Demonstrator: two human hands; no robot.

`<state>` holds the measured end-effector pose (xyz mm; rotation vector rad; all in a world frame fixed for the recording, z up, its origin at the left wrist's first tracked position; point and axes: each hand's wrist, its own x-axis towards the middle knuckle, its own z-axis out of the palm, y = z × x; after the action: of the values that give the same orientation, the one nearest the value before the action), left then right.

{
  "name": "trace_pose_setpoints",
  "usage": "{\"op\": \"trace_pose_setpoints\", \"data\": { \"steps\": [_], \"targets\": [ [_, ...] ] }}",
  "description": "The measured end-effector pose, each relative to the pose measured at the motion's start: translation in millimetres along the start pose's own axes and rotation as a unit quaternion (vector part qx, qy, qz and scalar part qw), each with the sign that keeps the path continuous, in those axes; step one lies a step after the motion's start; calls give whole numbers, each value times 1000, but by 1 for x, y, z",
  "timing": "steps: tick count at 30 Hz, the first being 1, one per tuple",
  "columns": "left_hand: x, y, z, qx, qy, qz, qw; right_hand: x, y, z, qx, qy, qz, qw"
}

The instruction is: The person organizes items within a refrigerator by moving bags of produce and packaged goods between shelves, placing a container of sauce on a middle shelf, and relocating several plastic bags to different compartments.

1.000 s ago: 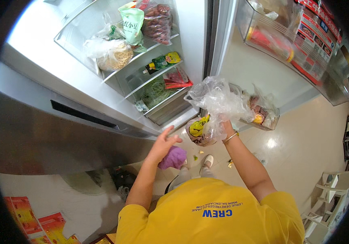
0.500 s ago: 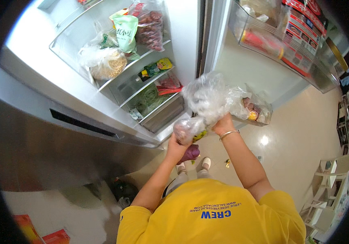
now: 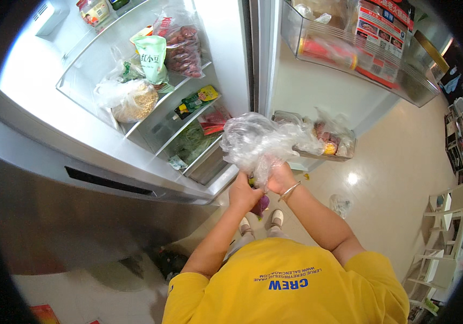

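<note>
A crumpled clear plastic bag [image 3: 250, 141] hangs in front of me by the open fridge, spreading over both hands' far side. My right hand [image 3: 281, 177], with a bracelet at the wrist, is closed on its gathered lower part. Close beside it, my left hand [image 3: 242, 193] is closed at the bag's near end. A bit of yellow-green shows between the hands; what it belongs to is hidden. Beneath them a purple item [image 3: 261, 206] is partly covered by my left hand.
Fridge shelves at the left hold a bag of beige grains [image 3: 134, 105], a pale green pouch [image 3: 152, 56] and a bag of red dates [image 3: 183, 51]. The open door carries an upper bin [image 3: 372, 75] and a lower bin [image 3: 345, 158]. A plastic bag [image 3: 340, 205] lies on the floor.
My left hand has moved up and inward, close to my right hand. The smaller bag it held no longer shows separately. The large bag has shifted left and bunched up.
</note>
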<state>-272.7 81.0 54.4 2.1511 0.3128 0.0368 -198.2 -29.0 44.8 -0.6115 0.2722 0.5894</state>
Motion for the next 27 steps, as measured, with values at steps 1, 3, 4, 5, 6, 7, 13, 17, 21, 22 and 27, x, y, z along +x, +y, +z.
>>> {"op": "trace_pose_setpoints", "data": {
  "steps": [1, 3, 4, 5, 6, 7, 13, 17, 21, 22, 27],
  "targets": [
    [4, -2, 3, -35, 9, -15, 999, -3, -8, -5, -11, -24, 29, 999],
    [17, -28, 6, -141, -54, 6, 989, -11, -13, -9, -136, -75, 29, 987],
    [22, -42, 11, -221, -93, -6, 971, -21, -21, -5, -221, -80, 32, 971],
    [25, -51, 12, -299, -131, -17, 945, -32, -32, 2, -305, -86, 34, 948],
    [27, -52, 6, -307, -131, -25, 942, -44, -49, 9, -444, -111, 11, 889],
    [26, -53, -4, -314, -128, -33, 940, -55, -59, 9, -565, -113, -95, 812],
    [37, -39, -41, -259, -340, -96, 899, -75, -66, 21, -849, -245, -433, 180],
    [29, -4, -41, -229, -501, -141, 823, -37, -64, 24, -809, -290, -470, 202],
    [29, 5, -60, -176, -497, -59, 848, -28, -76, 39, -854, -326, -270, 304],
    [31, 7, -66, -137, -500, -29, 855, -28, -77, 42, -878, -295, -116, 359],
    [35, 8, -63, 243, -229, 265, 905, 3, -63, -24, -664, -375, 149, 630]
  ]
}}
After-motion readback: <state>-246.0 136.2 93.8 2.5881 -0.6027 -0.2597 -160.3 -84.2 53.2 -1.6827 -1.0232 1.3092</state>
